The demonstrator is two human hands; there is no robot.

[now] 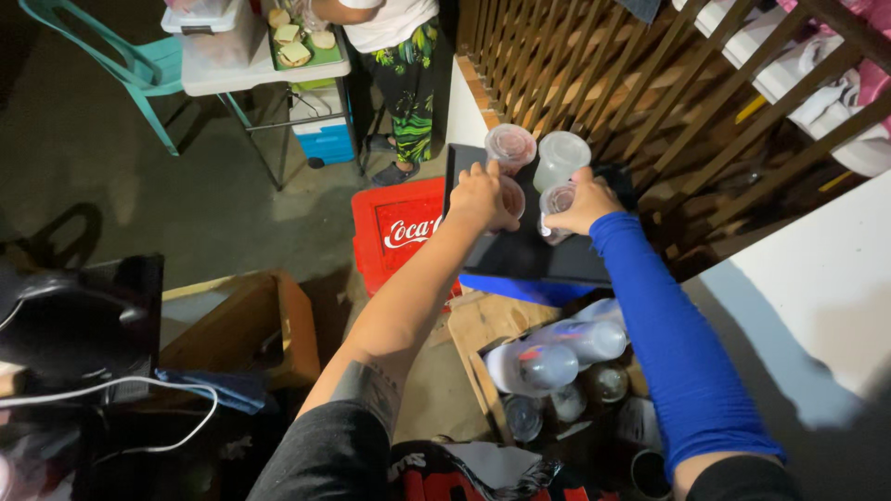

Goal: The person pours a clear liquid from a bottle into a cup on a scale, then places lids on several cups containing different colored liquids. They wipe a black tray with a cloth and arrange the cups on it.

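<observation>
- The step in hand seemed to be the handling of lidded plastic cups on a black tray [520, 255]; both hands were at the cups at the same time.
- The left hand [480, 197] rested on a cup [511, 197] with a reddish filling, and its fingers were curled closed around it.
- The right hand [583, 202], with a blue sleeve [664, 334] on the arm, gripped another cup [555, 201], fingers wrapped around its side.
- Two more cups stood just behind on the tray: one with pinkish content [510, 146], and one pale [561, 156], its content I could not tell.
- In my judgement, the next move called for keeping each cup upright and the lids tight.
- Below the tray, clear bottles [557, 357] lay among jars; a red crate [401, 232] stood beside the tray.
- Farther away, another person stood at a counter [218, 70] with a green tray of bread.
</observation>
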